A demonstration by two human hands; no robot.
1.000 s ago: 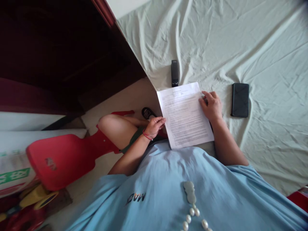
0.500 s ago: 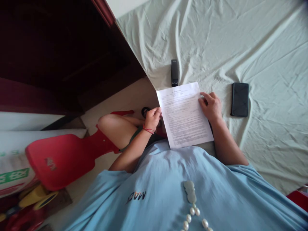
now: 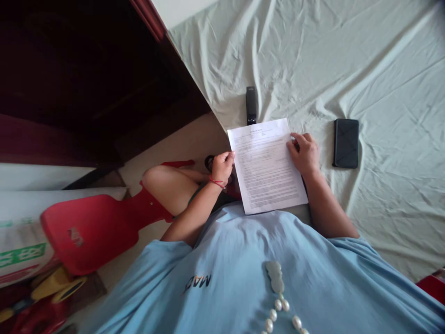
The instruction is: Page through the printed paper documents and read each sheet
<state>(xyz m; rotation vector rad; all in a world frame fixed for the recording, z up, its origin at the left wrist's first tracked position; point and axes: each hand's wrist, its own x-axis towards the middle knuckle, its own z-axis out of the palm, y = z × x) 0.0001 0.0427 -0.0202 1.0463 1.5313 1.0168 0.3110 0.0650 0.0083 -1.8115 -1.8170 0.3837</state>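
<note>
A white sheet of printed paper [image 3: 269, 171] lies before my body, its lower edge against my blue shirt and its top on the pale green cloth. Whether it is one sheet or more I cannot tell. My left hand [image 3: 223, 167], with a red string bracelet at the wrist, pinches the paper's left edge. At the right edge, my right hand [image 3: 304, 152] grips the paper between thumb and curled fingers. Just beyond the top edge sits a black stapler [image 3: 251, 105], its near end close to the paper. A black phone [image 3: 346, 143] rests to the right of my right hand.
Wrinkled pale green cloth [image 3: 313, 55] covers the surface ahead and to the right. Its edge runs diagonally past dark wooden furniture [image 3: 86, 69] at the left. A red chair [image 3: 93, 227] stands at my left, near a white printed bag [image 3: 21, 246].
My left hand has shifted slightly up along the paper's edge. The paper and my right hand have barely moved.
</note>
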